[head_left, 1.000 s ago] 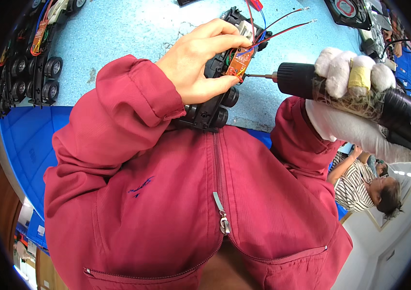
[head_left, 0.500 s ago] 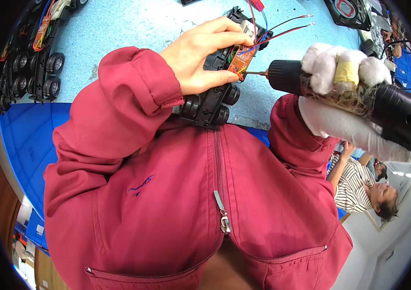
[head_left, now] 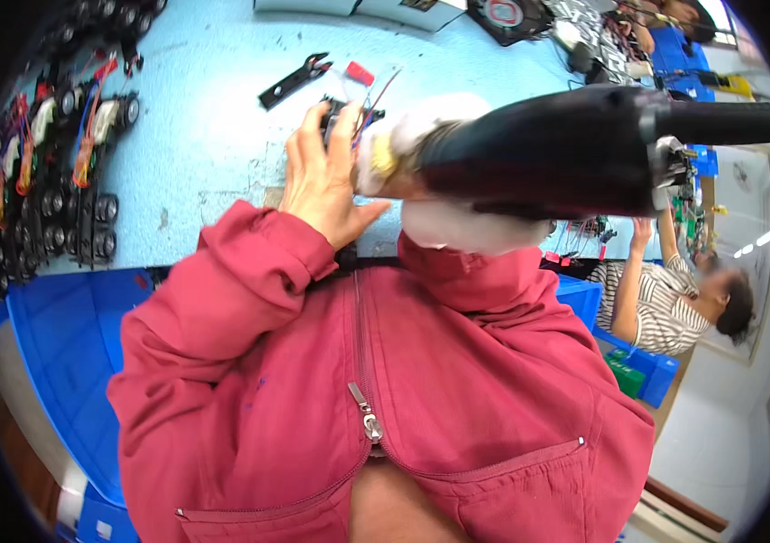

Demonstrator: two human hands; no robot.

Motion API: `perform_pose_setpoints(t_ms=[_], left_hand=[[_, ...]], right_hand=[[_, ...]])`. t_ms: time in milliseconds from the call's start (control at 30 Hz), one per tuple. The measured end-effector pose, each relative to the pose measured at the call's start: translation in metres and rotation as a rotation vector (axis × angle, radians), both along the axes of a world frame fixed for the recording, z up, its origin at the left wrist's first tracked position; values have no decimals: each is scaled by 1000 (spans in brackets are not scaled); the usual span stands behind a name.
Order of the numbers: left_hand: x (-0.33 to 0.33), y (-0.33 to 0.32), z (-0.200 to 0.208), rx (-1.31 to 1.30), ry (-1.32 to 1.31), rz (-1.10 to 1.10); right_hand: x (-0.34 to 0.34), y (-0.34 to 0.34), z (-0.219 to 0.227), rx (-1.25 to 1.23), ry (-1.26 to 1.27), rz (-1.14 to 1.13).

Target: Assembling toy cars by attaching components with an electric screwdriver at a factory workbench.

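Observation:
My left hand [head_left: 321, 185] lies over a black wheeled toy car chassis [head_left: 334, 112], holding it against the table with fingers forward and thumb out to the right. Most of the chassis is hidden under the hand and behind the tool; only its far end with thin wires [head_left: 387, 88] shows. My right hand [head_left: 466, 228], in a white glove, is closed around a black electric screwdriver [head_left: 539, 154]. The screwdriver's body points toward the chassis, and its tip is hidden. Beyond my left hand lie a black forked plastic part [head_left: 292, 83] and a small red piece [head_left: 359, 72].
Several wired chassis [head_left: 54, 204] stand in rows at the left of the blue table [head_left: 195, 154]. White boxes [head_left: 412, 13] and a black fan [head_left: 509, 16] sit at the back. A blue bin [head_left: 68, 353] is below the left edge. A person in stripes [head_left: 652, 303] is at the right.
The screwdriver has swung left and nearer, its body now covering much of the chassis. My left hand has gone from pinching the chassis side to lying over it. The whole view has shifted.

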State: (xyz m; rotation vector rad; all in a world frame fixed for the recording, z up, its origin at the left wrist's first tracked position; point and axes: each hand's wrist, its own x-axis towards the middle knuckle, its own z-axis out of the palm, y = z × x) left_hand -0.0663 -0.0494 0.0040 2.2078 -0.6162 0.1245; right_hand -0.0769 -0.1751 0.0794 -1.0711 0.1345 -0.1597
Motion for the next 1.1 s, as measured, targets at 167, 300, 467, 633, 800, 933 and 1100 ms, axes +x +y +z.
perform_pose_setpoints(t_ms=[167, 300, 467, 633, 800, 933, 1100], left_hand=[[-5, 0, 2, 3, -115, 50], [-4, 14, 17, -27, 75, 58], [55, 77, 87, -15, 359, 124], [165, 100, 118, 68, -12, 311], [281, 92, 63, 212, -11, 544], [336, 105, -9, 392, -119, 577], [305, 95, 3, 453, -423, 659]], right_hand=[[-10, -10, -56, 50, -832, 262], [-13, -9, 23, 70, -585, 239], [-16, -122, 48, -338, 393, -292], [-32, -276, 11, -836, 452, -647], [-58, -433, 0, -1306, 646, -751], [-66, -520, -18, -1461, 1017, -705], [-100, -563, -70, -559, 849, -596]])
